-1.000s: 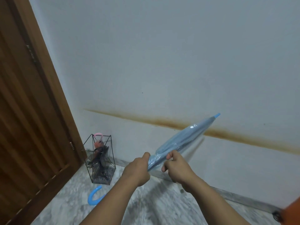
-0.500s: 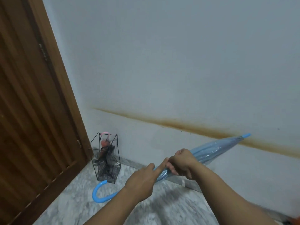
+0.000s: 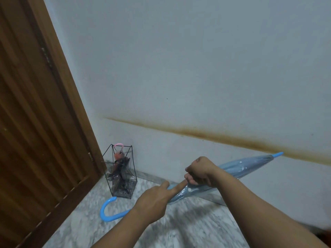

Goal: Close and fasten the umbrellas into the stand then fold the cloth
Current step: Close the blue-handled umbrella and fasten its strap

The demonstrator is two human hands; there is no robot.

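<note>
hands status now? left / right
Left hand: index finger straight, pressing on the blue umbrella; holds nothing visible.
Right hand: fingers curled round the umbrella.

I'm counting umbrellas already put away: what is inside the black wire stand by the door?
Inside the wire stand stands one closed dark umbrella with a pink hooked handle poking above the rim. Its folds hide anything behind or beneath it.
</note>
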